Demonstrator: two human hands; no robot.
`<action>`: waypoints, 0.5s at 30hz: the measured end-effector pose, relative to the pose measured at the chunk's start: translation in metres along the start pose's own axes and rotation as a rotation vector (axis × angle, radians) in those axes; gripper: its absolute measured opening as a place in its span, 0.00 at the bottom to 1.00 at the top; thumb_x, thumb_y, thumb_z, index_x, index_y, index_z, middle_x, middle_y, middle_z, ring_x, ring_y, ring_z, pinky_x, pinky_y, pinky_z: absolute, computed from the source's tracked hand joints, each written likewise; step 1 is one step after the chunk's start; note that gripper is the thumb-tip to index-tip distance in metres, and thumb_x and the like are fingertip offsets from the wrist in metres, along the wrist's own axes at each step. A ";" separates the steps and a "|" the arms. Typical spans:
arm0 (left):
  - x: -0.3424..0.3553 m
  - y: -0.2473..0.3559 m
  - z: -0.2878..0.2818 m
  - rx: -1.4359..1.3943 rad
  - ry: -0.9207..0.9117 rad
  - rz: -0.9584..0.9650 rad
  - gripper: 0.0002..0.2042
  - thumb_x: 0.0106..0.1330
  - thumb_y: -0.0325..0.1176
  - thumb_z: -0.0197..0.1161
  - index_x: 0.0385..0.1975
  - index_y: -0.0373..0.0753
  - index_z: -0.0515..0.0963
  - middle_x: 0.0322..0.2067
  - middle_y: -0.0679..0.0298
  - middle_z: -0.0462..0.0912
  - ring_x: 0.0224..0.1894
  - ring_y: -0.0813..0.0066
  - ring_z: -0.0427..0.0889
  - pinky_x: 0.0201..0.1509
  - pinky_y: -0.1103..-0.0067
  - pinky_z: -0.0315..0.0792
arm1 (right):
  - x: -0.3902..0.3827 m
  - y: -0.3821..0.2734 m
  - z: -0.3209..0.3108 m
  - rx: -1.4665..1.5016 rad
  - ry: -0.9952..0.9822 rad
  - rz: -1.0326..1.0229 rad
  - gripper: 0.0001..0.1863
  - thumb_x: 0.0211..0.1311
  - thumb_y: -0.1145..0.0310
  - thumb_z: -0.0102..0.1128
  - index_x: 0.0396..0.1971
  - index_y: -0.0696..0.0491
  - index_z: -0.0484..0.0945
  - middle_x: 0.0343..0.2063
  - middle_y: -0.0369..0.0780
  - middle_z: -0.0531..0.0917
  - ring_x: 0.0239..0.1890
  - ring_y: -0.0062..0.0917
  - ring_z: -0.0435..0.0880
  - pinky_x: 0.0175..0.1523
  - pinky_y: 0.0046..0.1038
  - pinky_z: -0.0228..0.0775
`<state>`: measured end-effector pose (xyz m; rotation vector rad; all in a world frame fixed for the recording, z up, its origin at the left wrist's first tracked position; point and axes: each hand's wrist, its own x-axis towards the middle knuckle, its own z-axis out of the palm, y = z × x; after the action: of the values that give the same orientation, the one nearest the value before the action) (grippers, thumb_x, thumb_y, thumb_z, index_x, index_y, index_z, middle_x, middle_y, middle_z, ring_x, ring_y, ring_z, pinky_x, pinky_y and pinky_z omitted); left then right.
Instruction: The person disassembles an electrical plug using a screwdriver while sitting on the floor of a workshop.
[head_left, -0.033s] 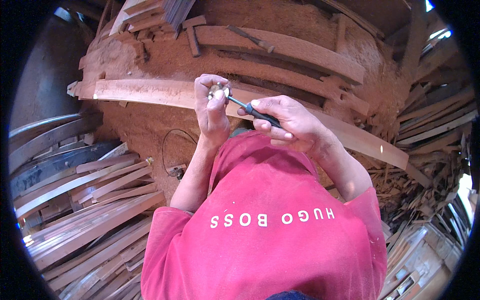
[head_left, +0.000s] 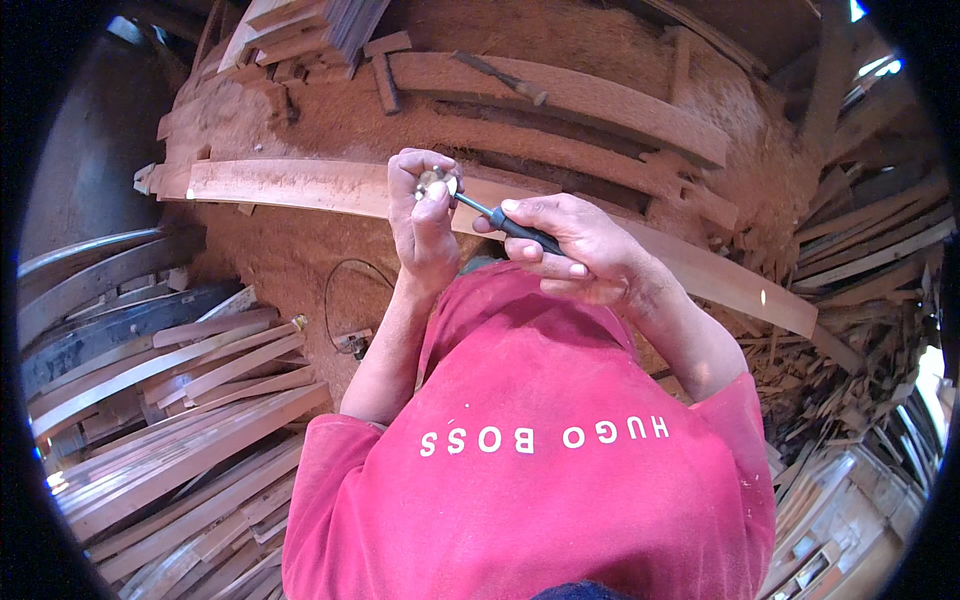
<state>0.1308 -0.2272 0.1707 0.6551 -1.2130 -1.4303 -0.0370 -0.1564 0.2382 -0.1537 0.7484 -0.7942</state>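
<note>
My left hand point(head_left: 428, 225) is closed around a small pale, rounded part with short pins point(head_left: 436, 181), which looks like an electric plug. The fingers cover much of it, so its exact kind is hard to tell. My right hand point(head_left: 580, 245) grips the dark handle of a screwdriver point(head_left: 522, 228). Its thin metal shaft points up and left, and the tip meets the edge of the small part near my left thumb. Both hands are held up in front of my red shirt, over a long wooden plank.
Beneath my hands a long pale plank point(head_left: 290, 185) runs across, with thick sawdust around it. Beyond lie curved beams point(head_left: 600, 105) and a hammer point(head_left: 387, 85). Stacked boards point(head_left: 180, 440) fill the left; scrap wood point(head_left: 830, 400) is piled right. A thin dark cable point(head_left: 328, 300) loops beside my left forearm.
</note>
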 end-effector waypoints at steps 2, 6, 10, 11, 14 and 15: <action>-0.001 0.002 0.004 -0.058 0.010 0.009 0.13 0.60 0.37 0.52 0.41 0.36 0.66 0.34 0.60 0.69 0.35 0.73 0.70 0.38 0.79 0.66 | -0.002 0.001 -0.001 0.123 -0.042 0.049 0.17 0.76 0.62 0.43 0.48 0.60 0.75 0.20 0.32 0.75 0.08 0.07 0.60 0.12 0.11 0.48; -0.003 0.001 0.012 -0.092 0.041 -0.044 0.10 0.63 0.33 0.48 0.42 0.38 0.67 0.33 0.65 0.68 0.31 0.83 0.66 0.31 0.86 0.60 | 0.001 0.006 0.003 -0.416 0.111 -0.142 0.15 0.74 0.62 0.46 0.46 0.59 0.76 0.20 0.32 0.74 0.09 0.12 0.66 0.13 0.15 0.55; -0.007 -0.006 0.009 -0.030 0.044 -0.153 0.11 0.64 0.34 0.49 0.43 0.37 0.66 0.32 0.64 0.70 0.32 0.80 0.68 0.34 0.84 0.63 | 0.011 0.023 -0.005 -1.991 0.497 -1.060 0.11 0.65 0.68 0.54 0.44 0.55 0.78 0.21 0.34 0.75 0.13 0.21 0.72 0.17 0.20 0.64; -0.009 -0.010 0.008 -0.016 0.041 -0.174 0.12 0.63 0.35 0.50 0.43 0.37 0.66 0.31 0.63 0.71 0.33 0.77 0.69 0.36 0.82 0.65 | 0.003 0.030 -0.003 -2.175 0.580 -0.995 0.17 0.55 0.69 0.57 0.46 0.51 0.79 0.26 0.37 0.77 0.19 0.26 0.78 0.22 0.25 0.71; -0.009 -0.020 0.004 -0.116 0.077 -0.190 0.12 0.65 0.35 0.49 0.45 0.37 0.66 0.31 0.64 0.72 0.32 0.78 0.70 0.36 0.83 0.65 | 0.000 0.018 0.008 -2.289 0.544 -1.130 0.22 0.51 0.69 0.56 0.49 0.52 0.78 0.30 0.37 0.78 0.24 0.28 0.82 0.26 0.29 0.75; -0.006 -0.018 0.007 -0.177 0.107 -0.187 0.12 0.65 0.36 0.49 0.45 0.38 0.66 0.30 0.64 0.73 0.33 0.77 0.71 0.36 0.82 0.66 | 0.001 0.014 0.009 -2.268 0.577 -1.085 0.20 0.55 0.65 0.58 0.48 0.54 0.78 0.28 0.37 0.80 0.29 0.28 0.83 0.29 0.30 0.75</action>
<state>0.1189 -0.2220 0.1549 0.7263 -0.9491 -1.6158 -0.0222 -0.1491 0.2392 -2.6122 1.8586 -0.5355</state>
